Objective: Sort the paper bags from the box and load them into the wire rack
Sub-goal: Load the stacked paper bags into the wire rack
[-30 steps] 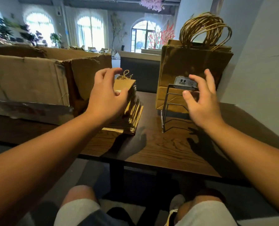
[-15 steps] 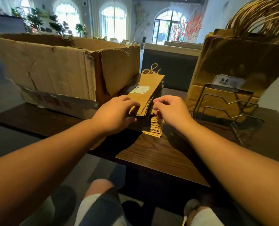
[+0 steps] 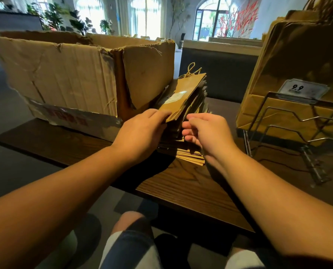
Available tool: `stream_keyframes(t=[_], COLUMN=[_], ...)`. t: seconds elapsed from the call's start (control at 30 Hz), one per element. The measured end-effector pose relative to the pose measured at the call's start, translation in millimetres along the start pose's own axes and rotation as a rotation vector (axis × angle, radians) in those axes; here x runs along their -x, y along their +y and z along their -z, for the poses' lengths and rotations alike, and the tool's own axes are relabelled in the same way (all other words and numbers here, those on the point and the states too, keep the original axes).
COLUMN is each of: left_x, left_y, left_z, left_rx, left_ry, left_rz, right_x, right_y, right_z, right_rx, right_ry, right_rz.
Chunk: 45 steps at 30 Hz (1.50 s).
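Observation:
A stack of flat brown paper bags (image 3: 189,140) lies on the dark wooden table (image 3: 191,187), right of a torn cardboard box (image 3: 64,78). The top bags (image 3: 183,96), one with a white label, are tilted up at the near end. My left hand (image 3: 142,131) pinches their near edge. My right hand (image 3: 206,133) is at the stack's near right side with curled fingers against the bag edges. The wire rack (image 3: 294,129) stands at the right with large brown bags (image 3: 301,61) in it and a "9.9" price tag (image 3: 303,89).
A dark bench back (image 3: 216,74) runs behind the table. The near table edge crosses above my knees (image 3: 130,226). A white wall rises at the upper right. Windows and plants fill the far room.
A second ago my left hand rested on the stack and my right hand was at the rack's tag. Both hands came to the stack's near end, and the top bags now lift.

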<state>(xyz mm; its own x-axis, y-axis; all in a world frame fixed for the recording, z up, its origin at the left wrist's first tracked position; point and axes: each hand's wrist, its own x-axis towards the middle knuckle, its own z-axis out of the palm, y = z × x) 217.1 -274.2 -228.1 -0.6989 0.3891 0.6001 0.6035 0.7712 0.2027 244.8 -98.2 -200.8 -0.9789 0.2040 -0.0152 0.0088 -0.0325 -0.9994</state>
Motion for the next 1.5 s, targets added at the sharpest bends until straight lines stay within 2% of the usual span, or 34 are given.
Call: stream_keyframes(t=[0.23,0.5,0.8,0.9,1.07,1.17,1.3,1.43,1.5], left_x=[0.3,-11.3,-26.3,-27.7,-24.8,-26.4,-17.4,2.9,6.3], left_y=[-1.1,-6.1,4.0,12.7,21.2,28.0,24.3,20.9,23.4], left_z=[-3.8,7.0,20.2,16.9,11.1,5.6,-6.8,-11.7,-8.4], left_rx=[-0.078,-0.102,-0.241,-0.269,-0.331,-0.35,-0.112,0.157,0.388], left_ry=[-0.025,-0.062,0.105,0.097,0.047,0.047,0.121,0.22,0.22], left_rz=[0.001,-0.079,-0.229,-0.284,-0.327,-0.334,-0.245,0.04,0.192], right_x=[-6.5,-4.2,-4.3,-8.4,-14.0,-22.9,-34.8,-31.3,-25.7], right_y=[-8.0,-6.1,-7.0,-25.4,-46.2,-37.0,-21.5,-23.4,-27.3], right_z=[-2.1,-1.5,1.9,0.5,7.9,8.1,11.6,23.0,28.6], right_rx=[-0.092,-0.063,0.039,-0.01,0.053,0.127,0.187,0.278,0.32], right_ry=[-0.035,-0.055,-0.031,-0.048,-0.16,-0.124,-0.022,0.002,0.005], right_rz=[-0.102,-0.066,0.081,-0.004,-0.189,-0.176,0.048,0.281,0.399])
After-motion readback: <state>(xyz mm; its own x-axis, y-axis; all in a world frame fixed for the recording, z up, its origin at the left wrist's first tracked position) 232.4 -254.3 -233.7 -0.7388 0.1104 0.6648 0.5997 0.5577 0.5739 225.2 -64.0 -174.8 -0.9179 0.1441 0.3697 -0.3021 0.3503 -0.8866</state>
